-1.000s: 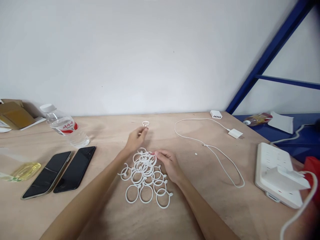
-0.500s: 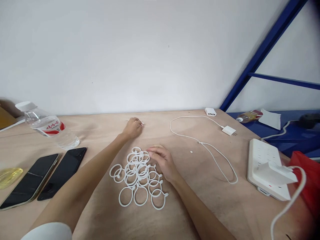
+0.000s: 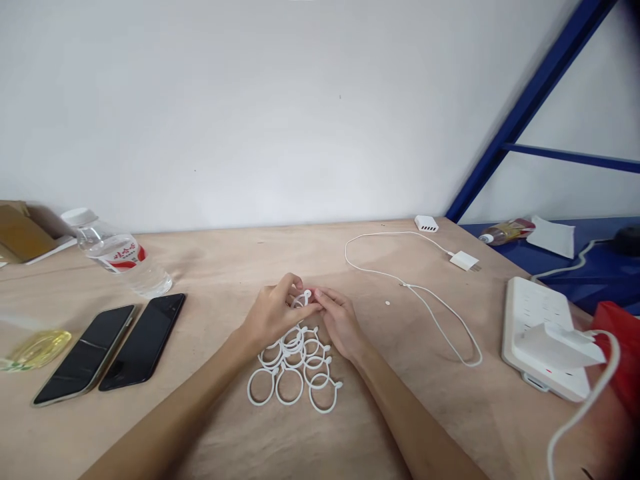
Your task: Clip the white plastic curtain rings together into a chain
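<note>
Both hands meet over the far end of a pile of white plastic rings [image 3: 295,367] lying near the middle of the wooden table [image 3: 225,267]. Left hand [image 3: 275,312]: fingers curled, thumb and fingertips pinched on one white ring [image 3: 303,298]. Right hand [image 3: 340,321]: fingers bent, tips closed on the same ring from the opposite side. The held ring sits just above the pile. Left of the pile: two dark phones [image 3: 113,347] side by side, and a water bottle [image 3: 117,257] on its side. Right: white cable [image 3: 425,300], white power strip [image 3: 543,337].
</note>
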`<action>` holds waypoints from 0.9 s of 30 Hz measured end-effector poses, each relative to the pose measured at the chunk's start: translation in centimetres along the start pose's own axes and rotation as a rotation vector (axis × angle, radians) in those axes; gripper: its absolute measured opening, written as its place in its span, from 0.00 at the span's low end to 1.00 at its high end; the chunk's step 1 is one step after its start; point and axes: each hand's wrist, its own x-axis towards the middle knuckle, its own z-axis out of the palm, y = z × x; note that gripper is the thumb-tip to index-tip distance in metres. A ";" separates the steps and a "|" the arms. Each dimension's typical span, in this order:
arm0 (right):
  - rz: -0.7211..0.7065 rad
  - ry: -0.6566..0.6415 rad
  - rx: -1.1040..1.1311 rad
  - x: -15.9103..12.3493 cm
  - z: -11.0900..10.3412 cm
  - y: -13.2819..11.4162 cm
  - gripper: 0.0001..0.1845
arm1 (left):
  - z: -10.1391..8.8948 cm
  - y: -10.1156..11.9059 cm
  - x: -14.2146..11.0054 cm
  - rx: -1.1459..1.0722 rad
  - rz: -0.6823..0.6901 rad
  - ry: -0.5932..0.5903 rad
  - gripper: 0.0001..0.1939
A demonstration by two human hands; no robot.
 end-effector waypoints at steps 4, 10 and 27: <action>0.056 -0.048 -0.038 -0.2 0.0 -0.2 0.09 | 0.2 0.7 -0.9 -0.008 -0.018 0.011 0.21; 0.037 -0.017 -0.004 -0.1 -0.2 -0.1 0.07 | -0.2 1.5 -1.4 -0.211 -0.170 -0.035 0.23; 0.011 -0.067 -0.079 -0.1 -0.3 0.0 0.09 | 0.6 1.3 -2.4 -0.220 -0.154 -0.012 0.14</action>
